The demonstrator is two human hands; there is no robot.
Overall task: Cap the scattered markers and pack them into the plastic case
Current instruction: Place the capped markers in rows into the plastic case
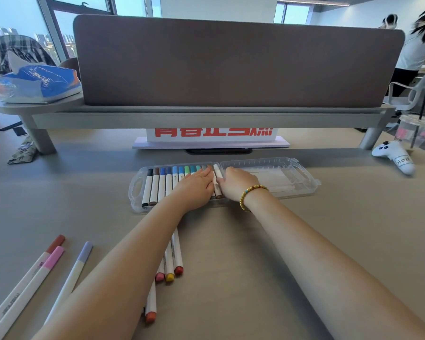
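markers point(157, 185) in plastic case point(292, 185) | loose markers point(173, 261) under left forearm point(123, 263)

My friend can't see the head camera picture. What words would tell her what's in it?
Two hands, left hand and right hand, press a white marker into an open plastic case of markers. More capped markers lie loose on the desk.

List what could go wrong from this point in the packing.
1. The white-capped marker under the right hand lies at the tray's hinge edge; it may ride up and stop the lid closing.
2. The left forearm crosses the loose markers on the desk; pulling back could roll them away.
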